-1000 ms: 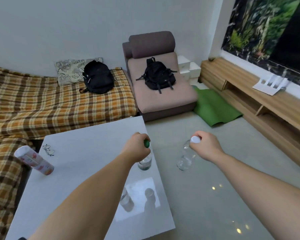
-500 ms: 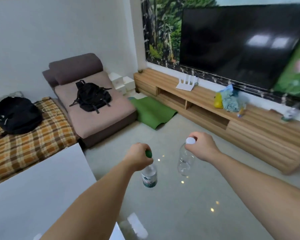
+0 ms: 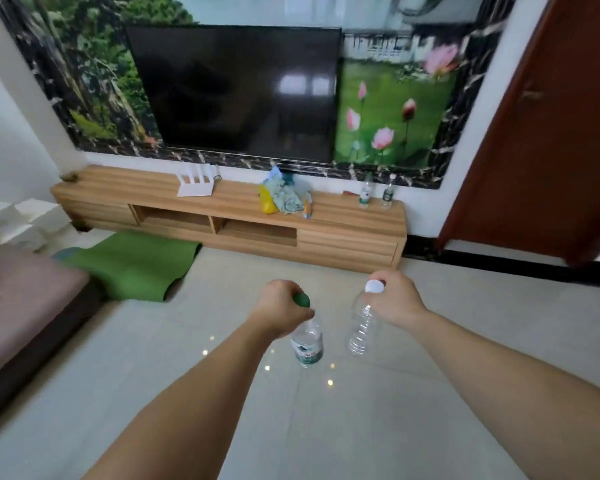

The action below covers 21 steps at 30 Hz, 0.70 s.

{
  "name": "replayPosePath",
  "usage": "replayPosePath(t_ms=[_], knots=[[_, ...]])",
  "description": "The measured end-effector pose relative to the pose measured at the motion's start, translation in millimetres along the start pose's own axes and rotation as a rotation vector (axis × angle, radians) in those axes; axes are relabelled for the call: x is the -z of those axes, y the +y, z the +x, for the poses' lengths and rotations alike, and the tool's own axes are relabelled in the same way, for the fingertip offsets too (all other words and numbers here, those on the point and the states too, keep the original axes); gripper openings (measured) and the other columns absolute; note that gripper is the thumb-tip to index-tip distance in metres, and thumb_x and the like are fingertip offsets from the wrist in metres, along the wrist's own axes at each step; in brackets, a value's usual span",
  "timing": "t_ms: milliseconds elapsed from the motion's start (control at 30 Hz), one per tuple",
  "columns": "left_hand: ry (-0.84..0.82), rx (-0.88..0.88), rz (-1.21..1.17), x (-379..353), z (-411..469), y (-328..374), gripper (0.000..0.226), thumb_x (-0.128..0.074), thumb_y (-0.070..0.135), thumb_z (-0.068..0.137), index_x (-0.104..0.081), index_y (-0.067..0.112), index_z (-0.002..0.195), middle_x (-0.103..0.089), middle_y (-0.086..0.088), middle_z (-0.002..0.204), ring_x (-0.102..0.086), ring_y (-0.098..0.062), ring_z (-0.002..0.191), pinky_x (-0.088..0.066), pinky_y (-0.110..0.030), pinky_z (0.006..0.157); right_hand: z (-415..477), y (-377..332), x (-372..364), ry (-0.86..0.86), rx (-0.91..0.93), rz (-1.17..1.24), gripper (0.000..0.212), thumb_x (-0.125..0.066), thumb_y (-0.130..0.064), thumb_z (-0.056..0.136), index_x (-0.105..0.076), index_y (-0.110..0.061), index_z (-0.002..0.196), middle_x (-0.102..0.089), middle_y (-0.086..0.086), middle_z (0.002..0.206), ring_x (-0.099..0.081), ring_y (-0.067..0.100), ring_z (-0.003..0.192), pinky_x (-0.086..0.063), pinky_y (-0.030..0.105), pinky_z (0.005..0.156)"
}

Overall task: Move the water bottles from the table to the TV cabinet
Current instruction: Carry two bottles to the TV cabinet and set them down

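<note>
Evidently both bottles hang by their caps over the floor, well short of the TV cabinet (image 3: 347,216): the left hand (image 3: 279,306) pinches the green-capped bottle (image 3: 307,344) (part-full, heavier), while the right hand (image 3: 395,297) pinches the clear, light, crushable white-capped bottle (image 3: 362,327).

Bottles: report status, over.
Left hand shut on green-capped bottle, right hand shut on white-capped bottle. Both hang by the neck over the floor, short of the TV cabinet. Path ahead clear; two bottles already on top.

bottles: 4 (image 3: 307,344) | hands: 2 (image 3: 281,306) | TV: 1 (image 3: 236,91)
</note>
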<state>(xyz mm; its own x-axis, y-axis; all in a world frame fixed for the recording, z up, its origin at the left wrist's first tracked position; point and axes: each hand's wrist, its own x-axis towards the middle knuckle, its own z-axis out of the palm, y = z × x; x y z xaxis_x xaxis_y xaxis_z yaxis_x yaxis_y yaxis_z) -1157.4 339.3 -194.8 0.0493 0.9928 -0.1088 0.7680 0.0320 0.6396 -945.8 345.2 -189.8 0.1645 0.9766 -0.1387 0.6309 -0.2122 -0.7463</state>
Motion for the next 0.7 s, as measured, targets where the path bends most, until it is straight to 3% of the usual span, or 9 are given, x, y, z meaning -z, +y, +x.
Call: replayPosePath(t_ms=[200, 467, 600, 700], knots=[[-0.056, -0.112, -0.04, -29.5, 30.3, 43.4, 0.018, -0.073, 0.026, 0.068, -0.067, 0.015, 0.081, -0.065, -0.001, 0.082, -0.058, -0.017, 0.075, -0.046, -0.026, 0.062, 4.9, 30.2, 30.2, 0.154, -0.031, -0.023, 0.019, -0.064, -0.01, 0.074, -0.066, -0.012, 0.093, -0.062, 0.009, 0.108, -0.058, 0.027, 0.095, -0.041, 0.027, 0.073], [-0.055, -0.111, 0.029, -77.1, 66.6, 95.9, 0.018, -0.07, 0.02, 0.069, -0.068, 0.014, 0.086, -0.065, -0.005, 0.09, -0.058, -0.021, 0.08, -0.044, -0.024, 0.064, 42.3, 81.0, 77.6, 0.16, -0.013, -0.181, 0.024, -0.054, -0.013, 0.077, -0.061, -0.02, 0.099, -0.051, 0.004, 0.104, -0.054, 0.028, 0.09, -0.046, 0.03, 0.071], [-0.043, -0.078, 0.066, -91.5, 88.5, 133.8, 0.018, -0.07, 0.02, 0.07, -0.068, 0.012, 0.086, -0.067, -0.005, 0.088, -0.06, -0.022, 0.082, -0.051, -0.029, 0.068, 73.8, 103.4, 111.7, 0.121, 0.003, -0.137, 0.024, -0.055, -0.013, 0.076, -0.061, -0.027, 0.095, -0.052, 0.003, 0.104, -0.052, 0.026, 0.09, -0.044, 0.03, 0.071], [-0.033, -0.08, 0.086, -104.1, 107.5, 162.3, 0.017, -0.07, 0.02, 0.069, -0.068, 0.015, 0.085, -0.067, -0.004, 0.086, -0.059, -0.021, 0.08, -0.047, -0.026, 0.065, 99.7, 112.8, 141.7, 0.141, 0.019, -0.086, 0.027, -0.058, -0.013, 0.074, -0.063, -0.025, 0.098, -0.056, 0.004, 0.109, -0.054, 0.026, 0.097, -0.044, 0.031, 0.078]])
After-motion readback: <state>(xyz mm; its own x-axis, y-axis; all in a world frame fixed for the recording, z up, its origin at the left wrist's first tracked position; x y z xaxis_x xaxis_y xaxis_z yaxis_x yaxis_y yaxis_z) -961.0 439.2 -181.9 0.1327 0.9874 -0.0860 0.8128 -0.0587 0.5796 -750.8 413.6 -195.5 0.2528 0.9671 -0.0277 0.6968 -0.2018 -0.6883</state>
